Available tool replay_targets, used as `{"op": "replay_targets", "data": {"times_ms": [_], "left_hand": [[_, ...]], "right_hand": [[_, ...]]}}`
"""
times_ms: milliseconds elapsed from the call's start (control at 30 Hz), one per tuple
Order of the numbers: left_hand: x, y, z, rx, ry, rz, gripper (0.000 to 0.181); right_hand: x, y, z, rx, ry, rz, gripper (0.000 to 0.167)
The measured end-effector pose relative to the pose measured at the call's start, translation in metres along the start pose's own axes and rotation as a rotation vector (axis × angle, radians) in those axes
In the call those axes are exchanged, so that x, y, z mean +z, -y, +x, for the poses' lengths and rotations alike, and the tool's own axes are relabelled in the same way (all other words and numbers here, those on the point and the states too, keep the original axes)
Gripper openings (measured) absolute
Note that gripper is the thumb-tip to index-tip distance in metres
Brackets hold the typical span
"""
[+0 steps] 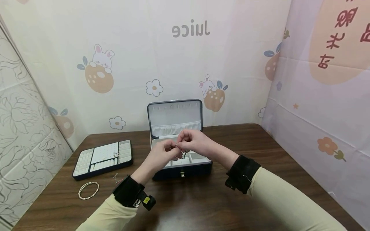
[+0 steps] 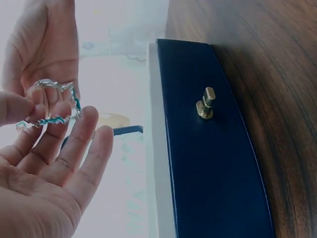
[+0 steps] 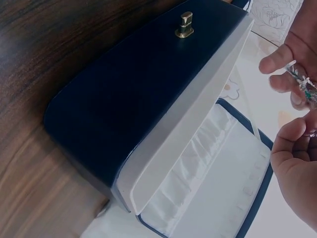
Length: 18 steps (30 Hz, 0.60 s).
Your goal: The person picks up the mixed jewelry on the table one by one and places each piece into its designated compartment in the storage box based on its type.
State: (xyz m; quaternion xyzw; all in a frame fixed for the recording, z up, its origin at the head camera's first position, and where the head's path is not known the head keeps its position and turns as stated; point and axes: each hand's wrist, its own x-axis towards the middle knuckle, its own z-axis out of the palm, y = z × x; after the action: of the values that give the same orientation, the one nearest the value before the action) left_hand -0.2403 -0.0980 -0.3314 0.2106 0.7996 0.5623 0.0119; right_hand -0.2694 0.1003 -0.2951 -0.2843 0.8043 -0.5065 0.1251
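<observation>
Both hands meet above the open navy jewelry box (image 1: 185, 170), a little over its compartments. A thin silver-and-green bracelet (image 2: 55, 120) hangs in a bent loop between them. With thumb and fingertips my left hand (image 1: 162, 155) pinches one part of it; its other fingers stretch out loosely in the left wrist view. My right hand (image 1: 198, 144) holds the bracelet too, fingers curled, their tips partly hidden. White compartments lie inside the box, and its lid (image 1: 176, 114) stands upright behind. On the front face sits a gold clasp (image 2: 205, 105).
To the left lies a navy-edged jewelry tray (image 1: 115, 165) with ring rolls, small compartments and a few small pieces. In front of it are a pale bangle (image 1: 85, 199) and a small thin piece of jewelry (image 1: 115, 176). Printed curtains surround the dark wooden table (image 1: 202, 205).
</observation>
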Motion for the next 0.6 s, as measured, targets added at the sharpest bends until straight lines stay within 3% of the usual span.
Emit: {"op": "replay_targets", "data": {"times_ms": [133,300,433,600], "left_hand": [[-0.005,0.001,0.002,0.022,-0.023,-0.084,0.022],[-0.015,0.002,0.003,0.012,-0.116,-0.166,0.028],[-0.023,0.003,0.002,-0.015,-0.164,-0.263,0.028],[-0.028,0.005,0.000,-0.030,-0.181,-0.365,0.026]], "right_hand": [[-0.004,-0.002,0.001,0.020,-0.004,0.034,0.017],[-0.009,-0.008,0.003,0.040,0.020,0.082,0.023],[-0.011,-0.013,0.003,0.041,0.028,0.053,0.024],[-0.011,-0.018,0.005,0.051,0.028,0.002,0.020]]}}
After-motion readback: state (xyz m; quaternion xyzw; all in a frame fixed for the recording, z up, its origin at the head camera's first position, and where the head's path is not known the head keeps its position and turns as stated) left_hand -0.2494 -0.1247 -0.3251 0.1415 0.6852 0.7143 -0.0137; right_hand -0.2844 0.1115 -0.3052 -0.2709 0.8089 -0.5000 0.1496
